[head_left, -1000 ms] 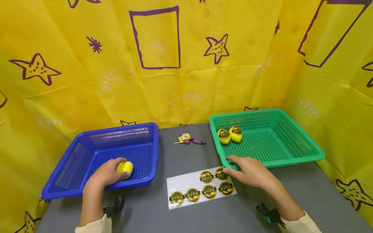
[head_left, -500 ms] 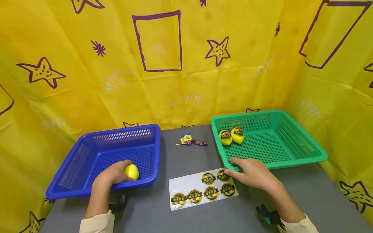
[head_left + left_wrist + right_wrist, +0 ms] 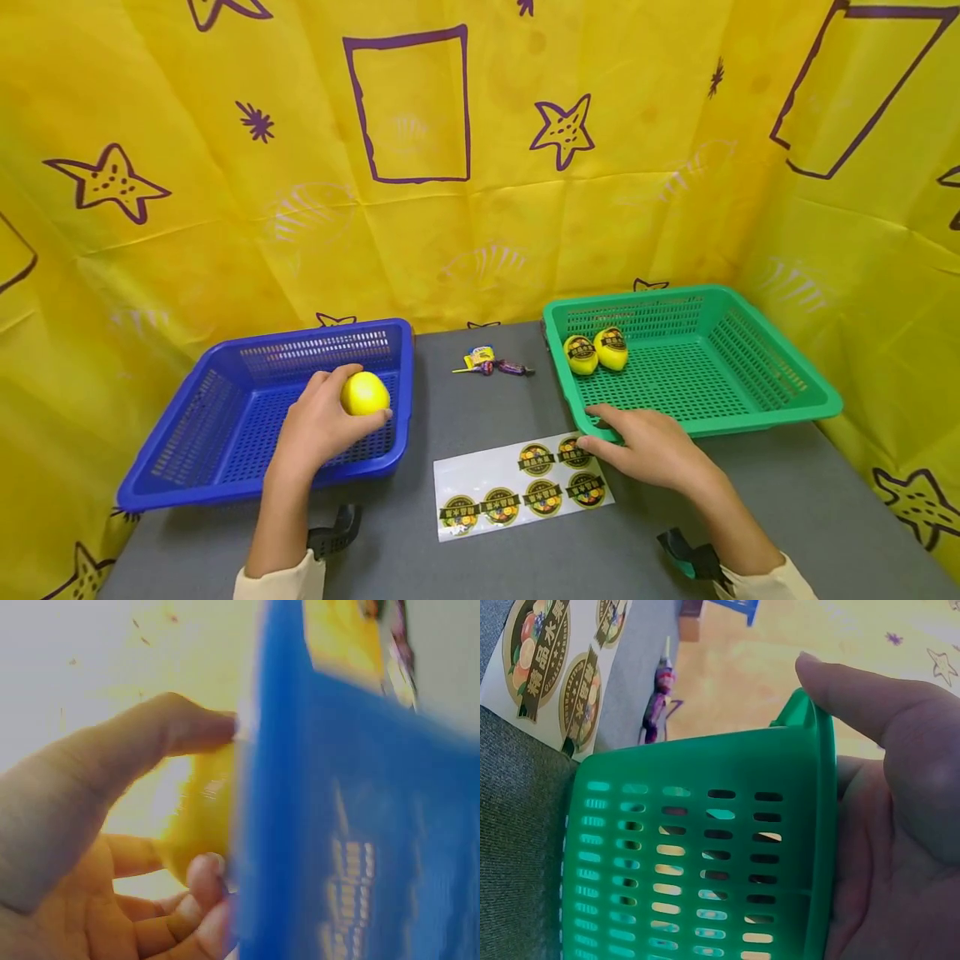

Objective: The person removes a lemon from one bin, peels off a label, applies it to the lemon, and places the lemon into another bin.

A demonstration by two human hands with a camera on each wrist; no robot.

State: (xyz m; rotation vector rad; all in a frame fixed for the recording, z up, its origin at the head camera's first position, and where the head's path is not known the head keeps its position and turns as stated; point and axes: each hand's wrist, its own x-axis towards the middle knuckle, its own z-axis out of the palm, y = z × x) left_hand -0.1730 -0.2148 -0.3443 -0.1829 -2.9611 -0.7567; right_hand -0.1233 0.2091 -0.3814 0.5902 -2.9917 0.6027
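In the head view my left hand (image 3: pixel 318 421) holds a yellow lemon (image 3: pixel 365 393) between thumb and fingers, over the near right part of the blue basket (image 3: pixel 408 367). The left wrist view has the lemon (image 3: pixel 199 814) partly hidden behind the basket's blurred blue wall (image 3: pixel 277 787). My right hand (image 3: pixel 648 446) rests at the near left corner of the green basket (image 3: pixel 750 421), fingers over the rim and thumb outside. The right wrist view shows that hand (image 3: pixel 900 772) loosely beside the green rim (image 3: pixel 823 825). Two lemons (image 3: pixel 611 348) bearing dark round labels sit inside the green basket.
Between the baskets a white sheet (image 3: pixel 465 479) with several round fruit stickers lies on the grey table (image 3: pixel 465 417). Behind it are a lollipop (image 3: pixel 486 367) and other small wrapped sweets (image 3: pixel 512 367). Yellow patterned cloth (image 3: pixel 502 217) hangs around the table.
My left hand has lifted the lemon off the blue basket's floor and carried it up and to the right. The right hand keeps its place at the green basket's corner.
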